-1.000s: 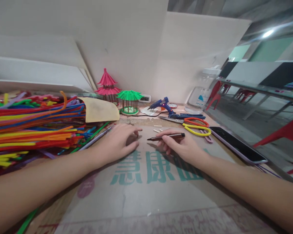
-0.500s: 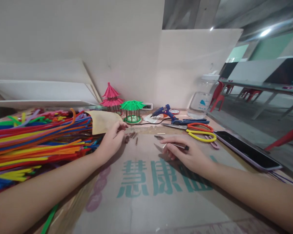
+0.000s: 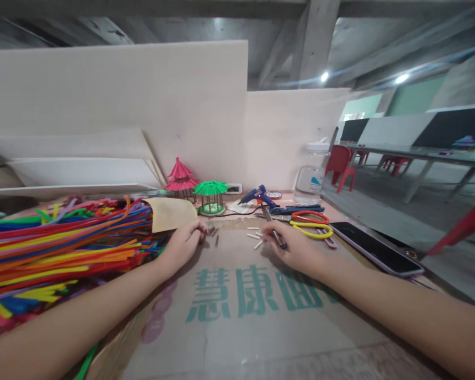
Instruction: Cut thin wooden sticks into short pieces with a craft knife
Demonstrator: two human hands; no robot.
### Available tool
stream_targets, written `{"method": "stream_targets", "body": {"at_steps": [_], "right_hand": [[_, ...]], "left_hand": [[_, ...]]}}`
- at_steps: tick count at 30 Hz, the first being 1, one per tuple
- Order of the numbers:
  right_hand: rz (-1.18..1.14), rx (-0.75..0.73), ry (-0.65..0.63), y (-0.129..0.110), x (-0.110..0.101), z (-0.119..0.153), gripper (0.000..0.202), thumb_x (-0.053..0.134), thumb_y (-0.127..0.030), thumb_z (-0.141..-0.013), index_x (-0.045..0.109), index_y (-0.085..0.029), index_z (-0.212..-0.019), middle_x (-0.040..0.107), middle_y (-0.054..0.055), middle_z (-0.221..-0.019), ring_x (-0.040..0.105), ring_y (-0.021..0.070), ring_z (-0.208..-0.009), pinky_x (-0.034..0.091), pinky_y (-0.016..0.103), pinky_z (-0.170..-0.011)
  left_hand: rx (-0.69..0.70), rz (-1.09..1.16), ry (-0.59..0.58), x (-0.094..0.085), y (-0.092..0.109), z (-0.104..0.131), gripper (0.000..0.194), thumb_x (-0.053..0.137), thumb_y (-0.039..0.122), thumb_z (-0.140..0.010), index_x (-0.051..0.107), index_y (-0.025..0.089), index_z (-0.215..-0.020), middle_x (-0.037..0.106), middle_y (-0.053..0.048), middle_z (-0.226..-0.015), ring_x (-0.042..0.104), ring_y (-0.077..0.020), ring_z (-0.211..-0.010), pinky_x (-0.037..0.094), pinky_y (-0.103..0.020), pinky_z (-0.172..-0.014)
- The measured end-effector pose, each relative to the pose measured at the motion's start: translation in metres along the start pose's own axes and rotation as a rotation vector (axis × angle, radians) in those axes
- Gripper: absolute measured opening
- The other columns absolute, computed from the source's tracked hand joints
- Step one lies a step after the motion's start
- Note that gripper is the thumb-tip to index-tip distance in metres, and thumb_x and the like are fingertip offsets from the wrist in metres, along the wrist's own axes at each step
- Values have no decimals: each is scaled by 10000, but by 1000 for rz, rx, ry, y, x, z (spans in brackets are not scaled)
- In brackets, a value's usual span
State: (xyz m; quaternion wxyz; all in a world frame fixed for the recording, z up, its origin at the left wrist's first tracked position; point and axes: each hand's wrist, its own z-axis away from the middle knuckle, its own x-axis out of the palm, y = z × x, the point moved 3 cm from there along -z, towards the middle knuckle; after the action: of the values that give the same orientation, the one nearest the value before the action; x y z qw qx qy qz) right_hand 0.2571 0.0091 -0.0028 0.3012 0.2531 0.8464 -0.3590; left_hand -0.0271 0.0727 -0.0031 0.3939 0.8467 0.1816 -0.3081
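My right hand (image 3: 296, 249) grips a dark marker pen (image 3: 276, 230), which leans up and to the left between the fingers. Its fingertips are beside several short white sticks (image 3: 255, 235) on the cardboard-like work surface (image 3: 221, 343). Over on the left, my left hand (image 3: 185, 241) rests with curled fingers; whatever they hold, if anything, is hidden. Close to its fingertips lie several short brown sticks (image 3: 216, 241). Behind them stand a small pavilion with a green roof (image 3: 211, 188) and a pink tiered pavilion (image 3: 181, 179).
Bundles of coloured pipe cleaners (image 3: 59, 237) cover the left side. A blue glue gun (image 3: 258, 196), scissors with red and yellow handles (image 3: 312, 229) and a water bottle (image 3: 310, 179) stand or lie at the back right. A phone (image 3: 376, 247) lies along the right edge.
My view has tilted up. The marker pen has swung from lying nearly level to pointing upward in my right hand. More white sticks show beside it. My left fingers are more curled.
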Motion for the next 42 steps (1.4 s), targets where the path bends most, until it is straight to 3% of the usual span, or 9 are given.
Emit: {"method": "stream_targets", "body": {"at_steps": [4, 9, 16, 33, 37, 42], "right_hand": [[101, 86, 15, 16, -1, -5, 191, 505, -99, -912, 577, -192, -1062, 710, 70, -933, 664, 202, -811, 490, 305, -739], [123, 88, -11, 11, 4, -5, 253, 590, -86, -876, 588, -178, -1111, 713, 85, -987, 666, 210, -849, 494, 303, -757], [205, 35, -164, -9, 3, -2, 132, 655, -180, -928, 635, -166, -1058, 714, 98, -996, 663, 238, -916, 481, 335, -801], [183, 21, -168, 0, 9, -3, 152, 673, -160, -916, 610, -169, -1054, 707, 48, -900, 632, 182, -784, 415, 272, -676], [176, 28, -182, 0, 7, -3, 169, 679, -164, -912, 609, -168, -1065, 703, 48, -903, 633, 180, -794, 416, 270, -691], [185, 34, -198, 2, 8, -3, 198, 693, -200, -910, 602, -176, -1084, 706, 45, -902, 637, 185, -790, 411, 272, -688]], "left_hand": [[137, -125, -92, 1, 11, 3, 194, 433, 157, -808, 622, 200, -801, 643, -24, -785, 595, -210, -801, 477, -339, -806], [250, -228, -155, 3, 16, 8, 254, 430, 106, -837, 666, 196, -859, 695, -53, -870, 609, -222, -878, 467, -350, -846], [311, -288, -169, 4, 16, 8, 273, 440, 68, -853, 675, 194, -911, 707, -57, -900, 621, -216, -903, 477, -349, -861], [403, -375, -161, 5, 21, 9, 263, 457, 43, -870, 672, 187, -920, 699, -64, -891, 626, -214, -888, 483, -326, -829], [424, -403, -197, 6, 32, 8, 253, 454, 91, -909, 687, 188, -923, 700, -83, -904, 626, -234, -919, 474, -363, -879], [414, -398, -241, 18, 60, 8, 210, 511, 109, -888, 702, 197, -880, 706, -75, -853, 643, -241, -886, 485, -369, -871]]}}
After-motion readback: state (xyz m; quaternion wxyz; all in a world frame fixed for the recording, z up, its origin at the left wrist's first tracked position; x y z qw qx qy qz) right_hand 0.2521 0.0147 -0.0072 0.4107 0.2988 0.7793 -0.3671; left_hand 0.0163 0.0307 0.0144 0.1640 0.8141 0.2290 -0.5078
